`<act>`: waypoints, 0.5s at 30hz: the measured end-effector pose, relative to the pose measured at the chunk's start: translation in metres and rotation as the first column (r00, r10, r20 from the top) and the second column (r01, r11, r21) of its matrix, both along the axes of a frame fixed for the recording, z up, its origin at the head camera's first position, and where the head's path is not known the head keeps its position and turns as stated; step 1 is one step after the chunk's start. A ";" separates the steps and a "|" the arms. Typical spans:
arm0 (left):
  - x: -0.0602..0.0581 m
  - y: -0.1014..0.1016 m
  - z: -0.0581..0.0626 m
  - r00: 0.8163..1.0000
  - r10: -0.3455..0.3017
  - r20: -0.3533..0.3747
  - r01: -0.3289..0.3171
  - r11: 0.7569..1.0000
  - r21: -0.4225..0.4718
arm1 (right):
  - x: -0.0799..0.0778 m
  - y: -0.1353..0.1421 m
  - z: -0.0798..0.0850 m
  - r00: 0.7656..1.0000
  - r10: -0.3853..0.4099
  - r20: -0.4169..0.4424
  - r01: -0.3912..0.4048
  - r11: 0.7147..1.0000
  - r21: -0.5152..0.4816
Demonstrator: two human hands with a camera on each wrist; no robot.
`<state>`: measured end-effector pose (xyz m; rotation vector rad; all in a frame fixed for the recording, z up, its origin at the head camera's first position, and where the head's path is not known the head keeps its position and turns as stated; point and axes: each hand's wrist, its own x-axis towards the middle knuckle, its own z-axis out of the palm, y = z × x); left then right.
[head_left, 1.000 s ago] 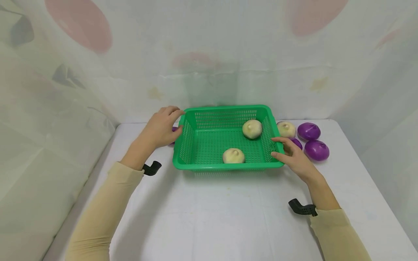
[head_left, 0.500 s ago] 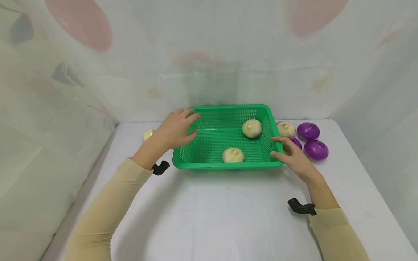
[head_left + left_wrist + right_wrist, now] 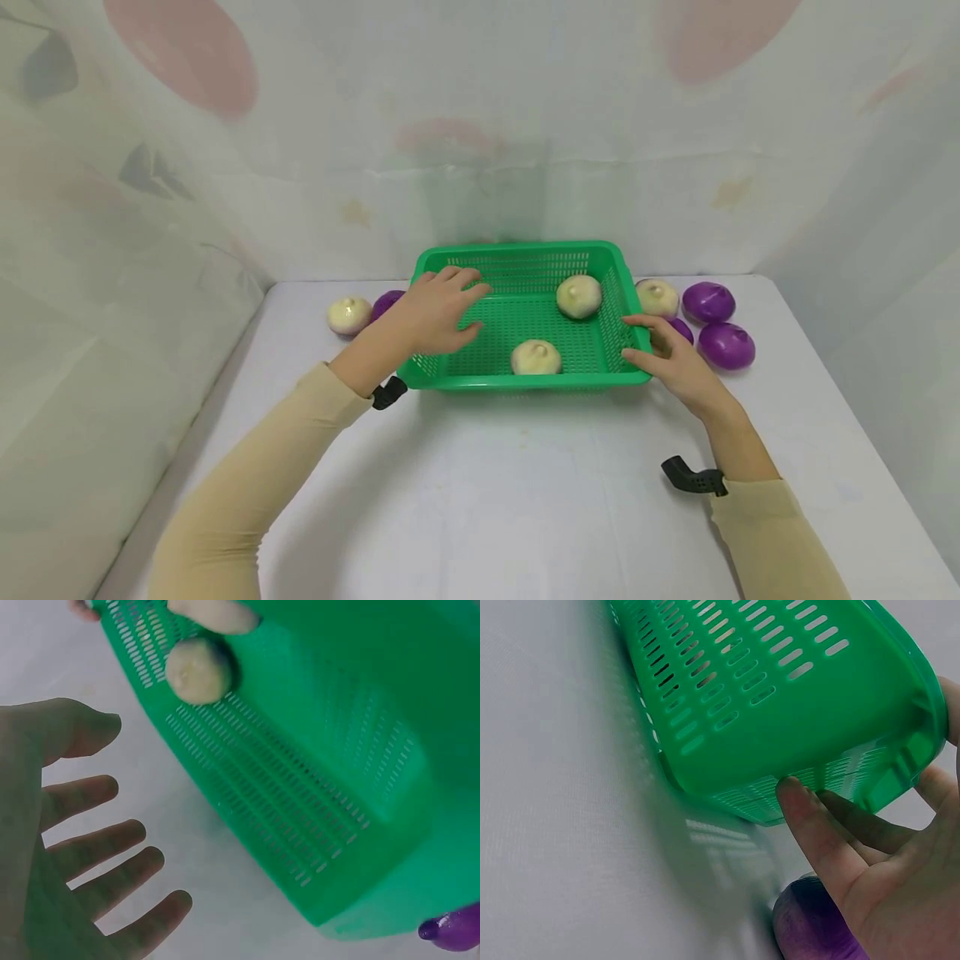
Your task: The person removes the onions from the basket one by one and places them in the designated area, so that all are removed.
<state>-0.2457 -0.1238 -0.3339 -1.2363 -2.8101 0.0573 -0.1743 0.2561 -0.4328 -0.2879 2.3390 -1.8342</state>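
A green plastic basket (image 3: 517,382) with slotted walls holds two cream, round, nubbed vegetables: one at the back right (image 3: 579,297), one by the front wall (image 3: 536,357). Their lower sides shade to purple, like turnips. My left hand (image 3: 442,312) hovers over the basket's left part, fingers spread and holding nothing; the left wrist view shows this hand (image 3: 90,825) apart from the wall. My right hand (image 3: 671,358) grips the basket's right end, thumb and index finger over the rim. In the right wrist view its fingers (image 3: 810,825) reach under that end.
Left of the basket lie a cream vegetable (image 3: 349,316) and a purple one (image 3: 387,303), partly behind my left forearm. To the right sit another cream one (image 3: 657,297) and several purple ones (image 3: 727,346). A patterned cloth wall (image 3: 480,200) stands behind the white table (image 3: 525,500).
My left hand has moved right from the basket's left rim to over its inside, uncovering the cream and purple vegetables at left. The right hand and basket stay put.
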 end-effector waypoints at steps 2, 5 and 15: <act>0.001 0.005 -0.002 1.000 -0.013 0.006 0.013 1.000 -0.026 | 0.000 0.000 0.000 1.000 -0.003 0.000 0.003 1.000 0.000; 0.002 0.013 -0.004 0.999 -0.024 0.022 0.025 0.998 -0.066 | 0.001 0.001 0.000 1.000 -0.005 -0.002 0.005 1.000 0.005; 0.002 0.036 -0.016 0.997 -0.068 0.047 0.075 0.981 -0.177 | 0.000 0.001 -0.001 1.000 -0.004 -0.006 0.004 1.000 0.017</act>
